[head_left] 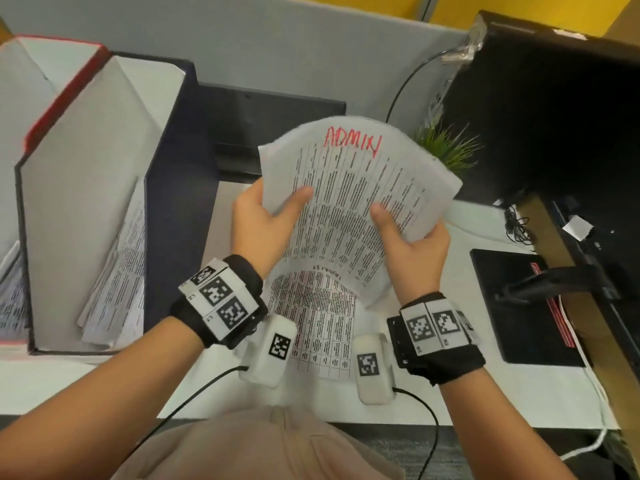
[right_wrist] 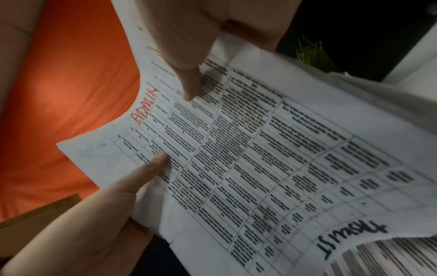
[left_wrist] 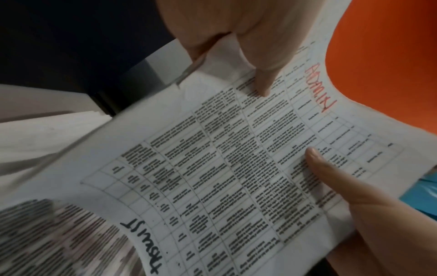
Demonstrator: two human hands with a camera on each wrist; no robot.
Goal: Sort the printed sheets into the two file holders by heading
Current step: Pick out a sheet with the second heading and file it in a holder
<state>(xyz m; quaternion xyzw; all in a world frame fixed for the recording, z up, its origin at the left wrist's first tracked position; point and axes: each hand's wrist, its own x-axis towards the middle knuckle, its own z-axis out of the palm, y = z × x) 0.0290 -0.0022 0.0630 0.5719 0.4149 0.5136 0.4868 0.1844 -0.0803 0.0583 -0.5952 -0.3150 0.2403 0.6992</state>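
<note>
I hold one printed sheet headed ADMIN in red, lifted and curved above the desk. My left hand pinches its left edge, thumb on the print and fingers behind. My right hand pinches the right edge the same way. The wrist views show the sheet with both thumbs on it. Under it a stack of printed sheets lies flat on the desk. At the left stand a dark blue file holder with sheets leaning inside and a red-edged file holder.
A black monitor fills the right side, with a small green plant beside it. A black pad with a red stripe lies on the white desk at the right. Cables run along the desk's front and right edges.
</note>
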